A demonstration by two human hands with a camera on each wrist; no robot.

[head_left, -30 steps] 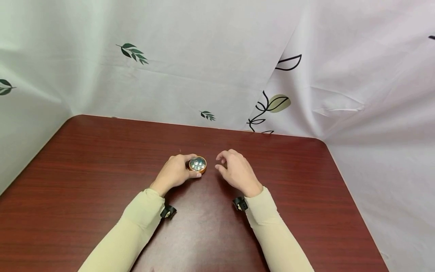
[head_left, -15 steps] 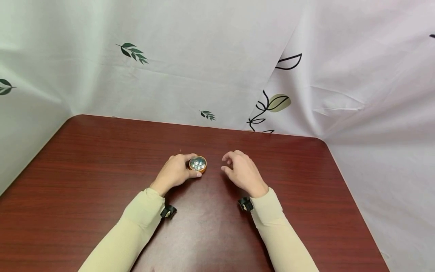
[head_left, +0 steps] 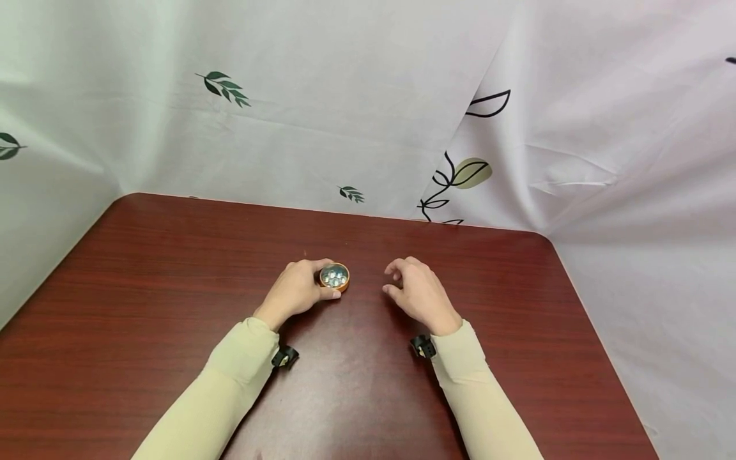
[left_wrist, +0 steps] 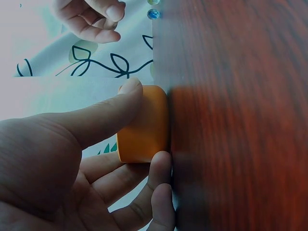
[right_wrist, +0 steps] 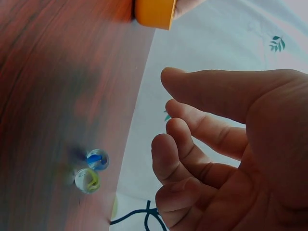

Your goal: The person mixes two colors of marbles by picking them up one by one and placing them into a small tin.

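My left hand [head_left: 292,292] grips a small round orange container [left_wrist: 147,125], thumb on one side and fingers on the other. It stands upright on the table, and in the head view several clear glass marbles [head_left: 334,277] show inside it. To its right, my right hand [head_left: 422,295] hovers over the table, fingers loosely bent, with nothing visible between them. Two loose marbles lie on the wood in the right wrist view: one with a blue swirl [right_wrist: 97,159], another with a yellow-green swirl [right_wrist: 87,180]. Neither shows in the head view.
A dark red wood-grain table [head_left: 172,287] with rounded far corners lies under both hands. White cloth [head_left: 345,115] printed with leaves hangs behind it and along the sides. Black wrist devices [head_left: 284,358] sit by both cream sleeves.
My right hand has drifted to the right, away from the orange container. The left hand and the container stay where they were.
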